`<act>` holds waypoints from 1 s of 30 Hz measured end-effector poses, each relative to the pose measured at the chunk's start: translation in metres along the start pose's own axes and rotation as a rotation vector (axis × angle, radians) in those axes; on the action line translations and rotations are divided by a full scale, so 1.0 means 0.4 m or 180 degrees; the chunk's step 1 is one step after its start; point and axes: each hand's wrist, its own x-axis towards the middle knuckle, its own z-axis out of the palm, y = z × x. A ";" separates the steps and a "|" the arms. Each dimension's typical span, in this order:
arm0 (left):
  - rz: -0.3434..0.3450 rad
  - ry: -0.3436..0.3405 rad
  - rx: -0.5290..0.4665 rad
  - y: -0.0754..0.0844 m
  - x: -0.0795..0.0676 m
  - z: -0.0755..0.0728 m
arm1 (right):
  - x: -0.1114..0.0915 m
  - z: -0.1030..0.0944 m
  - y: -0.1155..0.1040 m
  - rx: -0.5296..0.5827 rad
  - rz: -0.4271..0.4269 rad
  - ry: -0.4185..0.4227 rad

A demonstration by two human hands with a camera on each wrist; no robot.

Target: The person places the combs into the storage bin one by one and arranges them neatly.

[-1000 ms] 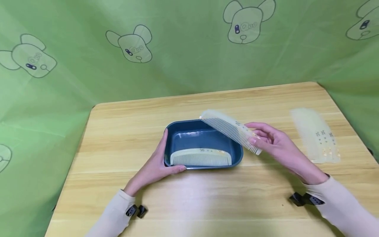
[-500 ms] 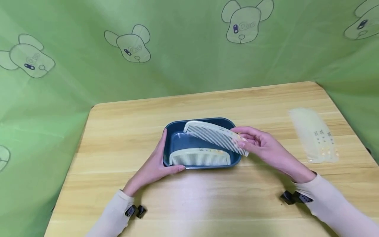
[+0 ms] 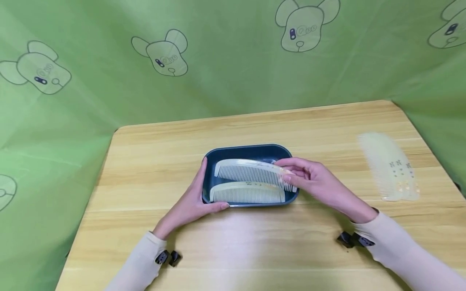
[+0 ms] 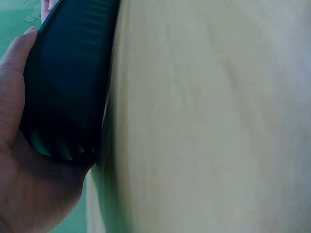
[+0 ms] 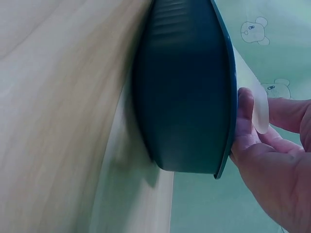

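A dark blue rectangular box [image 3: 251, 152] sits on the table, one pale comb [image 3: 247, 194] lying inside along its near wall. My left hand [image 3: 193, 202] grips the box's left end, thumb along the near rim; the left wrist view shows the palm [image 4: 43, 189] against that end. Between thumb and fingers, my right hand [image 3: 313, 178] pinches the right end of a second pale comb [image 3: 244, 169]. This comb slants over the first, teeth toward me, its left end within the box. In the right wrist view the held comb [image 5: 257, 107] shows just above the rim.
Several more pale combs [image 3: 389, 169] lie overlapped on the table [image 3: 145, 161] at the right. A green curtain [image 3: 225, 60] with printed mouse-like heads hangs behind the table and at its sides.
My right hand has moved left and brought the held comb from above the box's right far corner down into the box, turning it flatter. The left hand keeps its hold.
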 end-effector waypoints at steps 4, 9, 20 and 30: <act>-0.0014 -0.0017 0.0018 0.002 -0.001 -0.002 | 0.010 0.011 -0.002 0.0014 0.0056 -0.0070; 0.0018 -0.0014 -0.0009 0.001 0.000 0.001 | 0.023 0.022 -0.003 -0.0159 0.0043 -0.0168; -0.0011 0.0001 0.0051 -0.001 0.002 0.001 | 0.041 0.036 -0.009 -0.0645 0.0039 -0.0204; -0.0033 -0.0020 -0.0011 0.014 0.000 -0.001 | 0.038 0.052 -0.020 -0.1107 -0.0074 -0.0241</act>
